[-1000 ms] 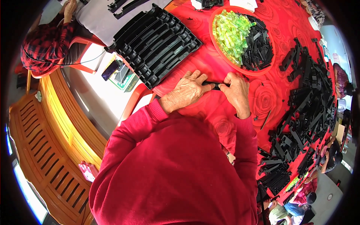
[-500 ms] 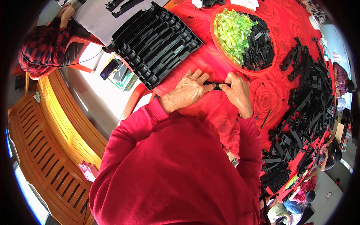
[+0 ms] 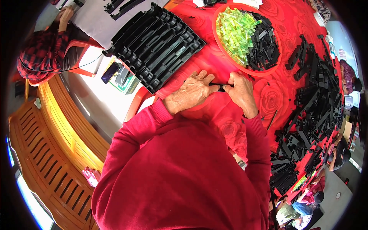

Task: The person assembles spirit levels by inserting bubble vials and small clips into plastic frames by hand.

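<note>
Between my two hands, low over the red tablecloth [image 3: 268, 97], is a small black plastic part [image 3: 221, 87], mostly covered by fingers. My left hand [image 3: 194, 89] lies over its left end, thumb pressed against it. My right hand [image 3: 241, 92] pinches the other end between thumb and curled fingers. Just left of my left hand stands a black ribbed plastic tray [image 3: 163, 50] with long curved slots. Beyond my right hand sits a red oval basin [image 3: 278, 57], holding yellow-green translucent pieces [image 3: 234, 32] on its left and small black pieces [image 3: 268, 48] on its right.
A large heap of long black plastic parts [image 3: 316, 103] covers the table's right side. A thin stick [image 3: 272, 119] lies near my right wrist. At left are a wooden bench [image 3: 53, 161] and a seated person in a plaid shirt [image 3: 42, 53]. Other people sit at far right.
Both hands keep their grip on the black part, with barely any movement. The whole view has shifted slightly.
</note>
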The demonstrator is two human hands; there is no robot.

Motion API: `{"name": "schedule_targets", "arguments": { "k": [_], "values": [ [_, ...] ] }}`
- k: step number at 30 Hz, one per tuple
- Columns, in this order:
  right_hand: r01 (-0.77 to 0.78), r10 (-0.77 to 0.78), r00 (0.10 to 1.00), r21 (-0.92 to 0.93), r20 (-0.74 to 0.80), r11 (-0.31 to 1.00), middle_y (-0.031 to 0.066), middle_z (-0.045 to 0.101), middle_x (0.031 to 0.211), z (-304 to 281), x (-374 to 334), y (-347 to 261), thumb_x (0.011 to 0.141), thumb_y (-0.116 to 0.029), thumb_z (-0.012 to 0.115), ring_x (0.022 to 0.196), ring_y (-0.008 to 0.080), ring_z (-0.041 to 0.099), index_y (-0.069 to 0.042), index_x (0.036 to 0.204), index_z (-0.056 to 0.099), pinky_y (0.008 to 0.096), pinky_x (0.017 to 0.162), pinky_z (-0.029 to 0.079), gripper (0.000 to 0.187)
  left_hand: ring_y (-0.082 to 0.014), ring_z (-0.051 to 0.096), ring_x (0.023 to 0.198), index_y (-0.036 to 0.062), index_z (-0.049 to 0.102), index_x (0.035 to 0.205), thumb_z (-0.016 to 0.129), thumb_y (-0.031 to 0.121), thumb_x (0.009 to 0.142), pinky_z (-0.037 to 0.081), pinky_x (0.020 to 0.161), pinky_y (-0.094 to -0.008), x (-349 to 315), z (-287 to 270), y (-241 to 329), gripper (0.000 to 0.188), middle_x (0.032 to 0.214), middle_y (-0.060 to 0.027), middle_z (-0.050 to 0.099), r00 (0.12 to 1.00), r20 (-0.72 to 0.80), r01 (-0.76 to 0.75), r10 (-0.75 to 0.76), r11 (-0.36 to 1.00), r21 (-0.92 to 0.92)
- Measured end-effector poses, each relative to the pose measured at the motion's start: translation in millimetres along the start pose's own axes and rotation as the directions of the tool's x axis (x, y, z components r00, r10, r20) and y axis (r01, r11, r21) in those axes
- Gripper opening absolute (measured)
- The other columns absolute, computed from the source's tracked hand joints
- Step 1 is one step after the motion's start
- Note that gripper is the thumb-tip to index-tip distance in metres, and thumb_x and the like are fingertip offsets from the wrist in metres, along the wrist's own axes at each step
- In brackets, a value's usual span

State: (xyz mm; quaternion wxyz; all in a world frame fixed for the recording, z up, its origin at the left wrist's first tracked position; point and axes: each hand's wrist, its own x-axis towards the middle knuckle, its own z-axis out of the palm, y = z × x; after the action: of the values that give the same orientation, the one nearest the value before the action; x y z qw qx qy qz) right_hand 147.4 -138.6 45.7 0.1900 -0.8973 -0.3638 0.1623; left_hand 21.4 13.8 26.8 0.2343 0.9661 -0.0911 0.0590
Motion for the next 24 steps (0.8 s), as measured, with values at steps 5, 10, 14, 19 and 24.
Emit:
{"name": "schedule_targets", "arguments": {
  "k": [5,10,14,19,24],
  "values": [
    [0.065,-0.057,0.997,0.21,-0.044,0.976,0.009,0.061,0.078,-2.5,-5.5,13.3,0.071,-0.001,0.071,0.073,0.0226,0.061,-0.001,0.08,0.056,0.035,0.064,0.047,0.018,-0.0319,0.054,0.099,0.0128,0.068,0.107,0.06,0.017,0.078,0.049,0.08,-0.0417,-1.0,-0.2,4.1,0.03,0.101,-0.0119,0.056,0.998,-0.067,-0.005,0.008,0.999,0.048],
    [0.129,0.081,0.939,0.562,-0.333,0.817,0.0051,0.062,0.085,3.3,-29.3,14.5,0.084,0.006,0.058,0.077,0.0103,0.057,0.0,0.095,0.06,0.0252,0.071,0.047,0.013,-0.0283,0.054,0.094,0.0123,0.068,0.106,0.065,0.016,0.076,0.049,0.078,-0.0389,-5.4,4.3,-0.5,0.03,0.095,-0.0091,0.055,0.982,-0.182,-0.038,0.047,0.998,0.056],
    [0.207,0.065,0.849,0.443,-0.525,0.872,0.0108,0.063,0.087,14.5,-48.8,4.8,0.079,0.01,0.056,0.079,0.0194,0.062,0.0,0.093,0.059,0.0302,0.071,0.051,0.017,-0.029,0.056,0.089,0.0068,0.066,0.094,0.069,0.012,0.073,0.05,0.077,-0.038,-9.3,6.8,-6.6,0.022,0.093,-0.0108,0.058,0.982,-0.188,-0.046,0.034,0.997,-0.061],
    [0.289,0.168,0.753,0.549,-0.636,0.784,0.0099,0.063,0.087,33.2,-56.6,-9.1,0.082,0.009,0.056,0.08,0.0174,0.061,0.001,0.091,0.06,0.0286,0.073,0.05,0.013,-0.0295,0.057,0.087,0.0036,0.062,0.085,0.071,0.01,0.072,0.05,0.076,-0.0383,-11.0,9.1,-7.2,0.017,0.094,-0.0121,0.06,0.966,-0.253,-0.074,0.06,0.996,-0.045],
    [0.307,0.204,0.712,0.559,-0.672,0.77,0.0084,0.062,0.087,42.6,-67.2,-16.6,0.083,0.008,0.057,0.079,0.0156,0.058,0.001,0.092,0.062,0.0265,0.074,0.047,0.012,-0.0293,0.057,0.086,0.005,0.06,0.083,0.066,0.012,0.074,0.05,0.077,-0.0371,-14.2,6.5,-2.7,0.013,0.094,-0.0118,0.059,0.967,-0.241,-0.068,0.085,0.995,0.079]
  ]
}}
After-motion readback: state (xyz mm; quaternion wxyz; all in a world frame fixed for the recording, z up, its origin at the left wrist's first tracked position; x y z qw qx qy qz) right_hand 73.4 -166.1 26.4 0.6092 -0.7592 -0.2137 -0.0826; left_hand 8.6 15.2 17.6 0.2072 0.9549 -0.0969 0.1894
